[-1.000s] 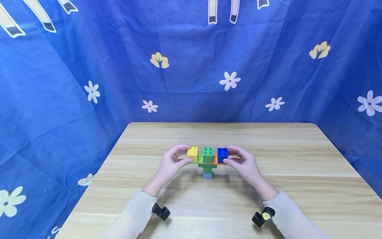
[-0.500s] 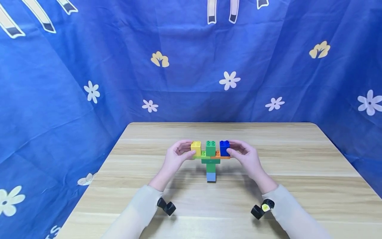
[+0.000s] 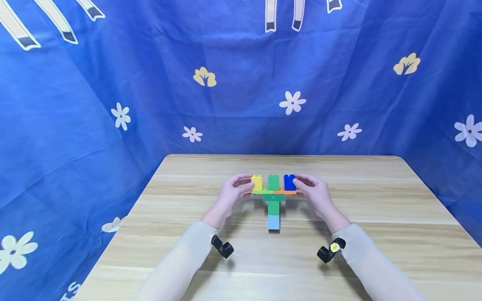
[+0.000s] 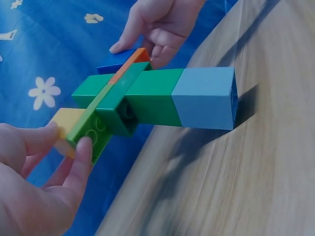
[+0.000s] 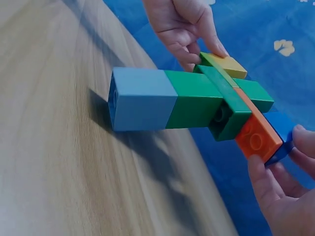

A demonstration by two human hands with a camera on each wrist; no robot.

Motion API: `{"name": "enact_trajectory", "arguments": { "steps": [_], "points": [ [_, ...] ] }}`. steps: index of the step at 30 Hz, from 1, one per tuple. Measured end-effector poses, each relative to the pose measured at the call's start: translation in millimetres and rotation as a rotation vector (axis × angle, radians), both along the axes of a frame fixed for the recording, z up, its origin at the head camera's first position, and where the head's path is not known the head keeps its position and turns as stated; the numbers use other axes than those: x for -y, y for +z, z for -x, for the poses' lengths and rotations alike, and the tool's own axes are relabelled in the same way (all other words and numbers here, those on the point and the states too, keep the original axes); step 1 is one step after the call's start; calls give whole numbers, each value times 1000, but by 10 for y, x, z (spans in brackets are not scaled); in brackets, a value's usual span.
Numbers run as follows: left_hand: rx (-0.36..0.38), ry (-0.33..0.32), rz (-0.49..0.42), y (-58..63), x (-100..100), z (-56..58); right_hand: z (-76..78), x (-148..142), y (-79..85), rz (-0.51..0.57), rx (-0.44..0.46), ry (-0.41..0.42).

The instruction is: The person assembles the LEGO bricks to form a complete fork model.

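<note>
Both hands hold one toy brick structure between them. A light blue brick (image 3: 273, 222) forms its foot, with a green brick (image 4: 152, 96) and a wider dark green brick (image 3: 273, 197) above. A lime plate (image 4: 91, 115) and an orange plate (image 5: 258, 132) spread to the sides. On top sit a yellow brick (image 3: 257, 182), a green brick (image 3: 273, 182) and a blue brick (image 3: 289, 182). My left hand (image 3: 231, 192) grips the yellow end, a fingertip under the lime plate. My right hand (image 3: 316, 193) grips the blue end, a fingertip under the orange plate.
The structure's foot is close over the wooden table (image 3: 286, 267), its shadow falling beside it. A blue patterned cloth (image 3: 241, 54) hangs behind and at both sides. Black wrist cameras (image 3: 222, 246) are strapped over the pale sleeves (image 3: 180, 259).
The structure has shifted right in the head view and tipped, so its front faces show more and its stud tops less. Both hands have kept their grip, the left moving right with it.
</note>
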State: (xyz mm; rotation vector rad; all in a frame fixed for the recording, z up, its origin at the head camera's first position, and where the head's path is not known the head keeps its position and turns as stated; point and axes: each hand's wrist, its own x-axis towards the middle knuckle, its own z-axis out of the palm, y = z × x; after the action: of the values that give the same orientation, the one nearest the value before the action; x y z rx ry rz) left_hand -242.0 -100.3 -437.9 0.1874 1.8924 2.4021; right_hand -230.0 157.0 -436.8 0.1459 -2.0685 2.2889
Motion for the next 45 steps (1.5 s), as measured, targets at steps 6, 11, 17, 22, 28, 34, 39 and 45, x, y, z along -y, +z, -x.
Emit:
{"name": "enact_trajectory", "arguments": {
  "steps": [6, 11, 17, 22, 28, 34, 39, 45],
  "points": [
    [59, 11, -10, -74, -74, 120, 108, -18, -91, 19, 65, -22],
    [119, 25, 19, -120, -132, 215, 192, -37, -158, -3, 108, -32],
    [185, 7, 48, -171, -176, 286, 249, -81, -236, -43, 181, -46],
    [210, -8, 58, -189, -211, 293, 267, -118, -291, -59, 209, -33],
    [212, -19, 54, -201, -247, 300, 266, -148, -337, -103, 215, -4],
    [211, -42, 70, -246, -253, 319, 281, -162, -375, -115, 233, 25],
    [223, -53, 81, -285, -250, 327, 282, -161, -386, -103, 248, 42],
    [224, -59, 66, -300, -226, 326, 272, -181, -396, -106, 230, 43]
  ]
}}
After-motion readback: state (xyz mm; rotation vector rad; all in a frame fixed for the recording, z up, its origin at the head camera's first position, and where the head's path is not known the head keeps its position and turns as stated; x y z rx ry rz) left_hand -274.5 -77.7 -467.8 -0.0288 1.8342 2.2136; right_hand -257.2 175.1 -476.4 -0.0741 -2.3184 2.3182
